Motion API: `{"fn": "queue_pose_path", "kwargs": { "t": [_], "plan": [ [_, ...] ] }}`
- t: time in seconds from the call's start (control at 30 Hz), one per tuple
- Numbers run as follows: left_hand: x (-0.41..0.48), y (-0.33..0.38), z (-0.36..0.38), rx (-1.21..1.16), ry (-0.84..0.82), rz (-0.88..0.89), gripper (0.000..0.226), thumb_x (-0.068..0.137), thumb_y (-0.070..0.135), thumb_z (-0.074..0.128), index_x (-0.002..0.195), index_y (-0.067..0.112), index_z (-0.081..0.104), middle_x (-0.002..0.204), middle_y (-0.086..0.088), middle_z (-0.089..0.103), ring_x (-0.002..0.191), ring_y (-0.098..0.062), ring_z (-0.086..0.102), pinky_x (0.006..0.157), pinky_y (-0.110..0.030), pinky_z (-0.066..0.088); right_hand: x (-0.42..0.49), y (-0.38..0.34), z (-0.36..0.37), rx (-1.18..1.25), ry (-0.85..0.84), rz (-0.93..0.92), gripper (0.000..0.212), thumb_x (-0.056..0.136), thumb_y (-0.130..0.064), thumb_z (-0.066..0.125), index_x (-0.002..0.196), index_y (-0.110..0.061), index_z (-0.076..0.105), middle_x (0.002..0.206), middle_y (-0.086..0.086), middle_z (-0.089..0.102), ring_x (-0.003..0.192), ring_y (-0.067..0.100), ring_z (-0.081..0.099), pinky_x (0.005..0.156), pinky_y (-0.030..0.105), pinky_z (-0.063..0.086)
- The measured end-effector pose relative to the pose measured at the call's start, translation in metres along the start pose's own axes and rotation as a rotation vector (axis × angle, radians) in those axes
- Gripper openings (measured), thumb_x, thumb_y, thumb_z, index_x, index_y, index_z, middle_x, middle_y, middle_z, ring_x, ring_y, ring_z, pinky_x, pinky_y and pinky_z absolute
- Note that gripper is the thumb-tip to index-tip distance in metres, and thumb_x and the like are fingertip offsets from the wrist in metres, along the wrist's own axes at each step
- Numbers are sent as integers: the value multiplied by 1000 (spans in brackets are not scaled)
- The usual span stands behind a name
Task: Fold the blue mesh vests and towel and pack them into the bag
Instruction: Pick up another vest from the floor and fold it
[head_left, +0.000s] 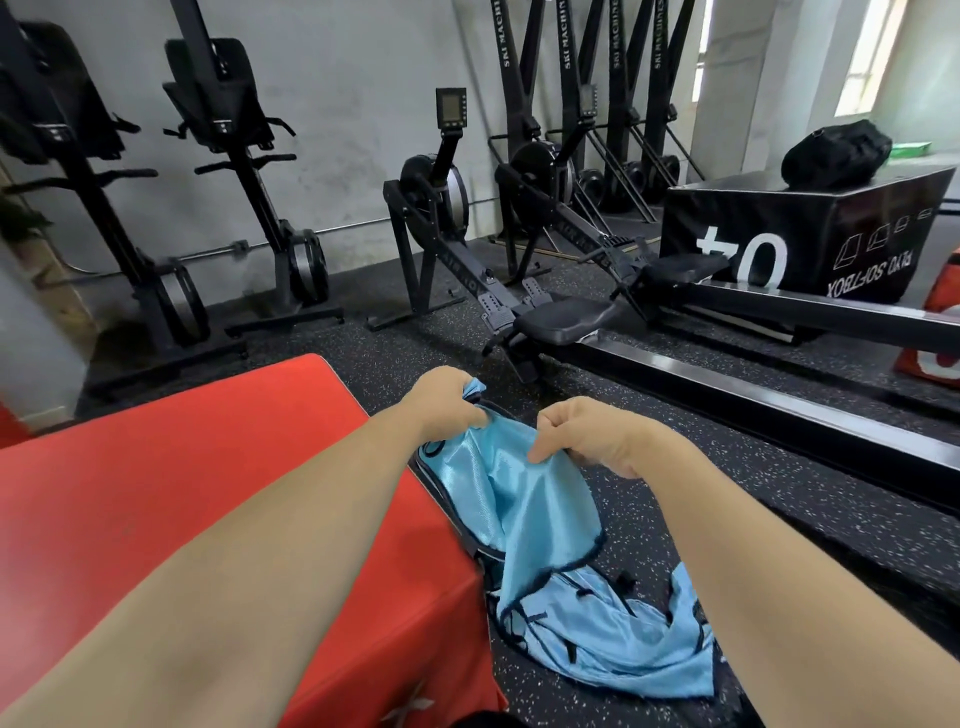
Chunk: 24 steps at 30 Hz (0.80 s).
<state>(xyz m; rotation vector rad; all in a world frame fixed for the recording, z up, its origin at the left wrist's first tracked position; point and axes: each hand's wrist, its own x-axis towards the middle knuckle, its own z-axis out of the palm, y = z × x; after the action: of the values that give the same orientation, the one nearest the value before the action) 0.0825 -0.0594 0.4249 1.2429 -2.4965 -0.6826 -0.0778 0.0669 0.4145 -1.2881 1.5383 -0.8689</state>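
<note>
here the left hand (448, 401) is curled tight round a bunched upper corner of a blue mesh vest (524, 499), a small tuft of cloth poking out past the knuckles. the right hand (586, 437) pinches the same vest's top edge just beside it, thumb and bent fingers closed on the cloth. the vest hangs from both grips against the right side of a red box (218, 499), its lower end reaching more crumpled blue vests (613, 639) heaped on the speckled floor (675, 499), near and right of the box. a dark edge shows behind the held vest; what it belongs to is unclear. far right, a black soft box (810, 244) carries upside-down white print, "plyo softbox" and a large "04", with a black duffel (836, 153) on top. the far uprights (558, 62) read "ski machines". a rowing machine (566, 317) lies between.
</note>
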Motion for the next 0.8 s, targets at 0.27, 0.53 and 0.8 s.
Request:
{"fn": "queue_pose_path", "kwargs": {
  "t": [0.27,0.53,0.8],
  "plan": [
    [-5,-24,2,-25,38,-1,35,76,15,70,61,15,39,63,-3,38,60,-18,34,56,-29,30,-5,-24,-9,139,-189,178,36,98,-36,50,68,-17,51,66,1,52,59,17,47,59,26,40],
    [-8,-39,0,249,157,-193,23,80,17,60,66,18,43,79,-2,55,76,-25,54,61,-28,38,-8,-24,-14,-6,-29,110,26,88,-3,65,110,-13,70,100,9,73,85,23,66,84,37,53],
    [-16,-51,8,384,271,-301,22,85,11,52,70,19,39,86,0,51,81,-26,53,67,-30,41,-17,-45,-18,-307,-38,211,22,81,-4,72,103,-4,69,94,15,64,84,25,56,71,32,45]
  ]
}}
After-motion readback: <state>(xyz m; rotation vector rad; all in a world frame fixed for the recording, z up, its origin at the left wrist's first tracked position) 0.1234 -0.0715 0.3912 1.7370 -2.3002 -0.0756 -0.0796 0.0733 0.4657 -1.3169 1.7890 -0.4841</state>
